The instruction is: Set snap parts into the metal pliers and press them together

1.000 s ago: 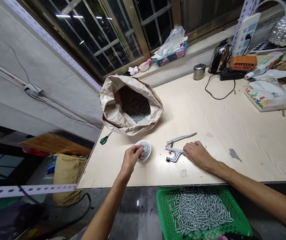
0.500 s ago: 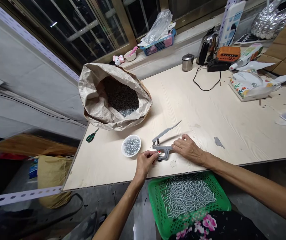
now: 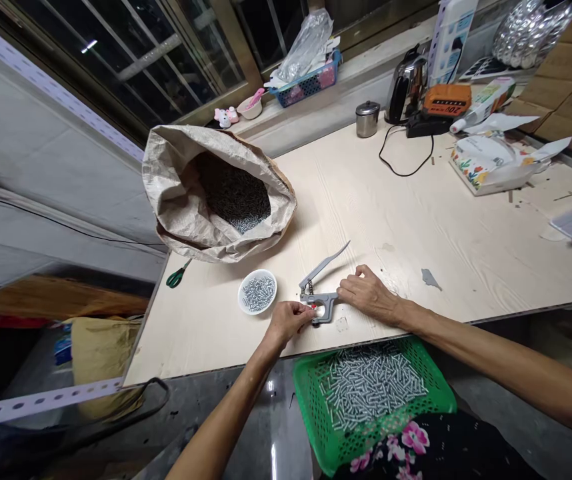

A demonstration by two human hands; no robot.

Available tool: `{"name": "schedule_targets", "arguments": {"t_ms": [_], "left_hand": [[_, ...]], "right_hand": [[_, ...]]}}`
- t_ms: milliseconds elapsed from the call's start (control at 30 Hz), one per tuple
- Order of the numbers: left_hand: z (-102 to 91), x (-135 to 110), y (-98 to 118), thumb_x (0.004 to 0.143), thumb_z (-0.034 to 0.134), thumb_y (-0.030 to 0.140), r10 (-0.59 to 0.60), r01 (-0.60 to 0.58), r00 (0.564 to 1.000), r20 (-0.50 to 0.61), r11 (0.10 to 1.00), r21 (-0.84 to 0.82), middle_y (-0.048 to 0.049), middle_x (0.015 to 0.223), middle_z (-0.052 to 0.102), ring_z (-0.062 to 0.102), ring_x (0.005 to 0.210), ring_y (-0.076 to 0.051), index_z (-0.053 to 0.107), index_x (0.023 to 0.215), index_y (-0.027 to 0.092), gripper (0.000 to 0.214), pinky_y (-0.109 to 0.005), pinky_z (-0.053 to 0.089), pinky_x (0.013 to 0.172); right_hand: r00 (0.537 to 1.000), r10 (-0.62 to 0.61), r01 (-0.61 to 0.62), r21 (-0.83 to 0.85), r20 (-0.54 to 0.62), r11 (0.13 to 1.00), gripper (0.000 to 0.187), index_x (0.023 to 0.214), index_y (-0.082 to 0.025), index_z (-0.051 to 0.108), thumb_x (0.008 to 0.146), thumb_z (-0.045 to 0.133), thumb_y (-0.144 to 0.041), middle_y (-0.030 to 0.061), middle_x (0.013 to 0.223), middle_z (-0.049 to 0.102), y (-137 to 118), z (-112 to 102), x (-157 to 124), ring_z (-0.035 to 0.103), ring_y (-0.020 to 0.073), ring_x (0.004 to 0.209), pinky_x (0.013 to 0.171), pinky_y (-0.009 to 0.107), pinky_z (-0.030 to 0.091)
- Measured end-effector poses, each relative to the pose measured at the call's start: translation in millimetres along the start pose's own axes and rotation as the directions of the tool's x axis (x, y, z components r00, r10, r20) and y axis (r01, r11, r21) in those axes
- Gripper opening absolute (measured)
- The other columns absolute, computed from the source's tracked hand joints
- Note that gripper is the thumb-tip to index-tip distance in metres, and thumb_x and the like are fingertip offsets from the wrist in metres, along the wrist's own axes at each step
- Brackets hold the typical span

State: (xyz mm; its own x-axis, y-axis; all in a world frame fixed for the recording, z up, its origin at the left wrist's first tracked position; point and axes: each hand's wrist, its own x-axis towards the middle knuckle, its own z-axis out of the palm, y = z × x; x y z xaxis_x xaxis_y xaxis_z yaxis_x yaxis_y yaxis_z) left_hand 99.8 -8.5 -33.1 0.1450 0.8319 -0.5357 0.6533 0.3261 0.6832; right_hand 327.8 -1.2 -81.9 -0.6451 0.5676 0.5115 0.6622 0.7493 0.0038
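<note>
Grey snap-fastener pliers (image 3: pixel 328 308) lie on the table, with the upper handle raised and a red piece at the jaw. My right hand (image 3: pixel 369 295) is closed around the end of the lower handle. At the jaw, the thumb and fingers of my left hand (image 3: pixel 287 323) are pinched together; whatever they hold is too small to make out. A white bowl (image 3: pixel 257 292) of small metal screw-like pieces stands left of the pliers. Below the table edge, a green basket (image 3: pixel 311 427) contains many similar silvery pieces.
A large open sack (image 3: pixel 171 193) of metal pieces stands at the back left, with green-handled scissors (image 3: pixel 176 277) near it. Farther back are a metal canister (image 3: pixel 367 120), an electric kettle (image 3: pixel 406 83) and an orange-black device (image 3: pixel 447 100). A tissue pack (image 3: pixel 486 163) lies at right.
The whole view has shifted slightly, so the table items appear a little farther left. My left fingers remain at the jaw and my right hand stays on the handle.
</note>
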Motion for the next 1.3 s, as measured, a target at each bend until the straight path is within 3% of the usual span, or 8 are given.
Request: {"name": "schedule_targets", "arguments": {"t_ms": [133, 333, 467, 533, 733, 1067, 1200, 1300], "left_hand": [[-2.2, -2.8, 1.7, 0.058, 0.066, 0.063, -0.089, 0.081, 0.987, 0.133, 0.995, 0.064, 0.0043, 0.038, 0.044, 0.035, 0.039, -0.006, 0.05, 0.044, 0.016, 0.051, -0.022, 0.023, 0.044], [9.4, -14.3, -8.6, 0.056, 0.071, 0.059, -0.219, 0.225, 0.951, 0.22, 0.974, -0.003, 0.005, 0.039, 0.046, 0.034, 0.036, -0.006, 0.052, 0.048, 0.016, 0.047, -0.022, 0.024, 0.04], [15.3, -22.4, -8.6, 0.061, 0.071, 0.055, -0.26, 0.268, 0.948, 0.183, 0.963, -0.018, 0.0054, 0.039, 0.046, 0.036, 0.036, -0.006, 0.054, 0.05, 0.016, 0.045, -0.021, 0.028, 0.04], [16.7, -24.5, -6.9, 0.062, 0.071, 0.056, -0.277, 0.284, 0.948, 0.156, 0.959, -0.021, 0.0057, 0.039, 0.046, 0.037, 0.037, -0.006, 0.053, 0.05, 0.016, 0.045, -0.021, 0.029, 0.04], [18.0, -28.2, -1.6, 0.059, 0.073, 0.058, -0.307, 0.314, 0.943, 0.129, 0.949, -0.035, 0.0056, 0.041, 0.047, 0.038, 0.038, -0.006, 0.054, 0.051, 0.015, 0.047, -0.02, 0.031, 0.039], [19.6, -32.7, -10.5, 0.067, 0.063, 0.061, -0.26, 0.273, 0.951, 0.166, 0.96, -0.062, 0.0043, 0.044, 0.047, 0.039, 0.038, -0.008, 0.054, 0.057, 0.016, 0.047, -0.023, 0.033, 0.043], [20.7, -39.3, -10.1, 0.083, 0.049, 0.05, -0.019, 0.045, 0.994, -0.108, 0.968, 0.245, -0.0012, 0.058, 0.054, 0.051, 0.053, -0.014, 0.059, 0.065, 0.015, 0.041, -0.027, 0.041, 0.053], [28.1, -38.1, -0.9, 0.087, 0.05, 0.04, 0.366, -0.215, 0.897, -0.247, 0.85, 0.48, -0.0071, 0.086, 0.061, 0.058, 0.078, -0.019, 0.064, 0.089, 0.016, 0.028, -0.032, 0.047, 0.07]], "right_hand": [[0.999, -0.038, 0.039, 0.031, -0.014, 0.999, 0.028, 0.079, -0.018, 0.053, 0.098, 0.033, -0.013, -0.0024, 0.069, 0.054, -1.2, 2.2, -0.3, 0.04, 0.0134, 0.067, 0.08, 0.035, 0.026], [0.978, 0.011, -0.043, 0.149, 0.209, 0.988, 0.02, 0.088, -0.019, 0.057, 0.094, 0.047, -0.036, 0.0033, 0.089, 0.062, -3.2, -4.8, -5.1, 0.049, 0.0196, 0.087, 0.085, 0.04, 0.03], [0.963, 0.054, -0.121, 0.245, 0.265, 0.962, 0.069, 0.13, -0.018, 0.044, 0.078, 0.06, -0.06, 0.0171, 0.14, 0.04, 9.8, -13.9, -3.6, 0.032, 0.0324, 0.127, 0.102, 0.053, 0.023], [0.948, 0.029, -0.118, 0.267, 0.318, 0.956, 0.087, 0.138, -0.017, 0.035, 0.072, 0.064, -0.066, 0.0194, 0.146, 0.031, 20.8, -14.9, 2.0, 0.021, 0.0361, 0.134, 0.104, 0.057, 0.019], [0.889, -0.053, -0.114, 0.332, 0.454, 0.936, 0.092, 0.13, -0.014, 0.043, 0.06, 0.072, -0.065, 0.0169, 0.127, 0.049, 42.4, -13.6, 24.8, 0.038, 0.036, 0.12, 0.097, 0.056, 0.03], [0.839, -0.047, -0.122, 0.272, 0.542, 0.954, 0.057, 0.104, -0.017, 0.058, 0.064, 0.077, -0.053, 0.0092, 0.104, 0.057, 35.4, -28.1, 32.0, 0.045, 0.0263, 0.095, 0.078, 0.037, 0.032], [0.858, -0.038, -0.111, 0.258, 0.512, 0.96, 0.049, 0.1, -0.018, 0.058, 0.068, 0.075, -0.051, 0.0082, 0.101, 0.058, 33.1, -27.4, 27.6, 0.046, 0.0253, 0.093, 0.078, 0.037, 0.03], [0.872, -0.028, -0.111, 0.253, 0.489, 0.961, 0.046, 0.1, -0.017, 0.058, 0.071, 0.074, -0.049, 0.0083, 0.101, 0.059, 30.3, -26.6, 23.5, 0.047, 0.0252, 0.094, 0.079, 0.038, 0.03]]}}
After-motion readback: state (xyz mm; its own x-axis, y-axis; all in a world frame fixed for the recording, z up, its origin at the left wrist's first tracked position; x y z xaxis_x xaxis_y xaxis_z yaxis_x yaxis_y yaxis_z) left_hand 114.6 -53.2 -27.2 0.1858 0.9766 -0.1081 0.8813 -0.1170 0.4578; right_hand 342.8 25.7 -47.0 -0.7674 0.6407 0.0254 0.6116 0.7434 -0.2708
